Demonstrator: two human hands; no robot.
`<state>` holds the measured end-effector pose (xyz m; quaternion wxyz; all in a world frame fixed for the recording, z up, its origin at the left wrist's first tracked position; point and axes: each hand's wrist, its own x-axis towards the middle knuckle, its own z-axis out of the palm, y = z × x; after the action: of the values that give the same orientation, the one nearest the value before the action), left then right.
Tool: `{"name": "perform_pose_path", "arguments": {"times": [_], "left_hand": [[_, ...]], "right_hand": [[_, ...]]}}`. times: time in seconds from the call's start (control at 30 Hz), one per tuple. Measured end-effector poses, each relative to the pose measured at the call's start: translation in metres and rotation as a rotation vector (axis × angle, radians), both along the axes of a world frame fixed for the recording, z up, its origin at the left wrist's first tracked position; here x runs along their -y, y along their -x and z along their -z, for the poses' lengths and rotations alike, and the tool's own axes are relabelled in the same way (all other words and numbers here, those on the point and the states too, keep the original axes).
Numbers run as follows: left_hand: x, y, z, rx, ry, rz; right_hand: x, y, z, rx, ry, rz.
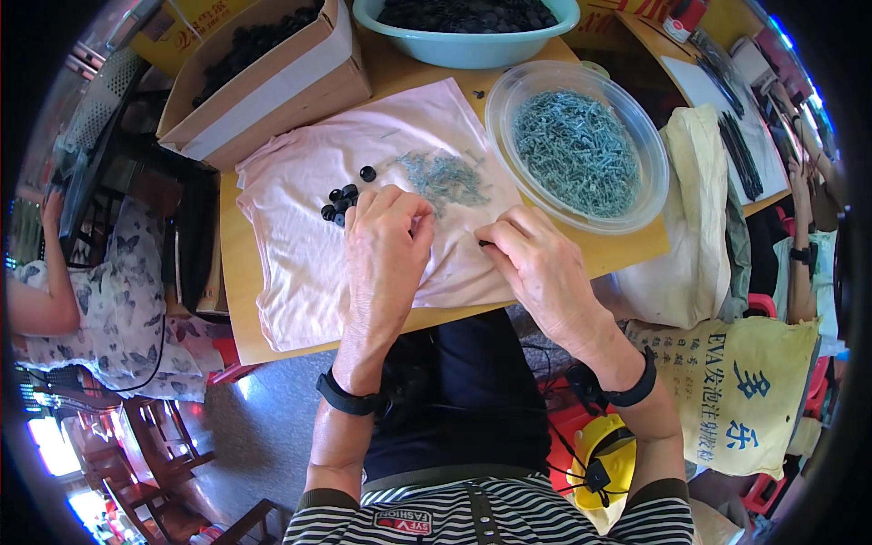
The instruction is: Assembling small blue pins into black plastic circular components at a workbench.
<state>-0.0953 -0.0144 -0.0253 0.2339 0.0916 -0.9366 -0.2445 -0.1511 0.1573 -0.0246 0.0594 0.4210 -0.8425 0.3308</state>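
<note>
On a pale pink cloth (304, 272) spread over the table lies a small cluster of round black knob-like pieces (341, 198). My left hand (391, 250) is bent down against that cluster, its fingers curled together; whatever they hold is hidden beneath them. A loose pile of thin silvery screws (445, 179) sits just beyond, between my two hands. My right hand (543, 272) hovers at the cloth's near right part, thumb and forefinger pinched on a small black piece (482, 242), mostly covered by the fingers.
A clear round tub (498, 123) full of screws stands right of the cloth. Behind are a cardboard box (272, 100) and a pale blue basin (463, 53), both holding black pieces. A yellow sack (745, 400) lies to the right. Other people's arms (54, 272) show at both sides.
</note>
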Motion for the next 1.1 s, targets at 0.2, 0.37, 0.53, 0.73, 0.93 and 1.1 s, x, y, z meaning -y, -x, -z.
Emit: {"name": "perform_pose_path", "arguments": {"times": [0.2,0.37,0.53,0.73,0.93,1.1], "left_hand": [[0.004,-0.007,-0.007,-0.074,-0.031,-0.024],[-0.001,-0.016,-0.01,-0.157,-0.118,0.022],[-0.01,-0.025,-0.01,-0.198,-0.415,0.051],[0.002,-0.037,0.0,-0.197,-0.755,0.033],[-0.002,-0.057,-0.002,-0.298,-1.158,0.116],[-0.005,-0.076,-0.005,-0.172,-1.385,0.146]], "right_hand": [[-0.001,0.001,-0.001,0.057,0.029,0.009],[0.002,-0.003,-0.006,0.223,0.12,0.048],[0.017,-0.006,-0.014,0.224,0.208,0.03],[0.024,-0.013,-0.019,0.327,0.245,0.033],[0.029,-0.001,0.0,-0.004,0.03,0.1],[0.021,-0.004,-0.018,-0.035,0.009,0.106]]}}
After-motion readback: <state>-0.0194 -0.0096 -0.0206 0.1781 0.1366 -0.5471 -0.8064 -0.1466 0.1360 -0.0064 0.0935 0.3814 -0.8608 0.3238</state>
